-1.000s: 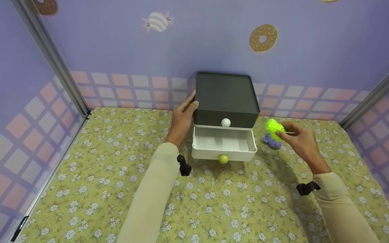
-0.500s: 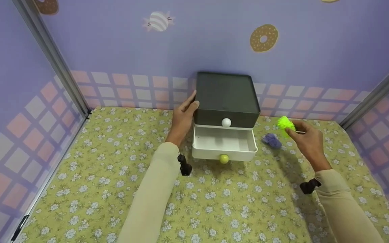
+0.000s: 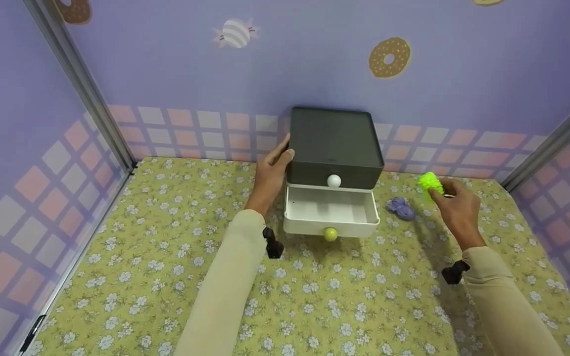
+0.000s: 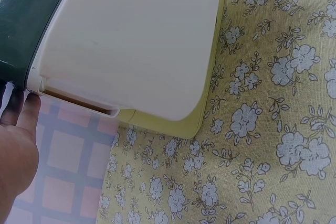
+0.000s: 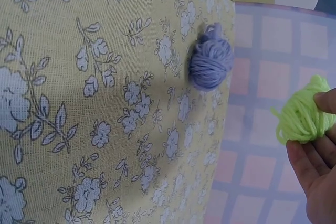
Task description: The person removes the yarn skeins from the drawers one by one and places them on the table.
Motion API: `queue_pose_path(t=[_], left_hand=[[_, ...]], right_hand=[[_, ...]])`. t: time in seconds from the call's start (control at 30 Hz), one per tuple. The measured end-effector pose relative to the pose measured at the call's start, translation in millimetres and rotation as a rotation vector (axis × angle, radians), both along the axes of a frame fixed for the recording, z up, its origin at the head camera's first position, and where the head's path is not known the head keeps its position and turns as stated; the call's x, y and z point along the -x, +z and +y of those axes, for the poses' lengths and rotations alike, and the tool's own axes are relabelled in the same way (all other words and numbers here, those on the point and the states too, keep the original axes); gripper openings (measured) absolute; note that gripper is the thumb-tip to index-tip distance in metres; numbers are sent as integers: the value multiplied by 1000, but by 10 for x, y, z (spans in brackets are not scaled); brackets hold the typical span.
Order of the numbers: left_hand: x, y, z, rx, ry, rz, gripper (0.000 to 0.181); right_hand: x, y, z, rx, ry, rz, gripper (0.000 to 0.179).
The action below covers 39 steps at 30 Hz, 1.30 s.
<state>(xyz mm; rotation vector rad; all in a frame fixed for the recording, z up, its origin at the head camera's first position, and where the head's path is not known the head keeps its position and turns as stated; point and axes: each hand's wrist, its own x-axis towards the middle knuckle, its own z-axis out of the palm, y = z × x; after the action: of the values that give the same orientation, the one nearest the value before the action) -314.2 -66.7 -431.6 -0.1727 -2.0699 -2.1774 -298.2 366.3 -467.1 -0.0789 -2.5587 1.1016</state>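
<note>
green yarn ball (image 3: 430, 182) in right hand (image 3: 458, 210)

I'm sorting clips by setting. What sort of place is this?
Probably a small staged booth rather than a lived-in room: purple printed wall panels with doughnut pictures, metal corner posts, and a flowered cloth under a little drawer box.
</note>
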Motion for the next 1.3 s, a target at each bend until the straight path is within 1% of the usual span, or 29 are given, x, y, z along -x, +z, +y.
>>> queue_pose_path(t=[0.33,0.7,0.93,1.13,1.3], left_hand=[[14,-6,-7,-8,-7,13,47],[-8,10,-5,14,14,10,47],[-18,-6,-2,17,22,7,47],[-1,-9,4,26,15,20,51],[-3,-20,9,28,12,11,49]], right_hand=[[70,-90,53,-5,-46,3,47],[130,-294,134,-36,-80,0,47],[118,-418,185,-21,-88,-44,48],[117,-462,194,-5,-64,-82,48],[129,-497,201,1,-54,-128,51]])
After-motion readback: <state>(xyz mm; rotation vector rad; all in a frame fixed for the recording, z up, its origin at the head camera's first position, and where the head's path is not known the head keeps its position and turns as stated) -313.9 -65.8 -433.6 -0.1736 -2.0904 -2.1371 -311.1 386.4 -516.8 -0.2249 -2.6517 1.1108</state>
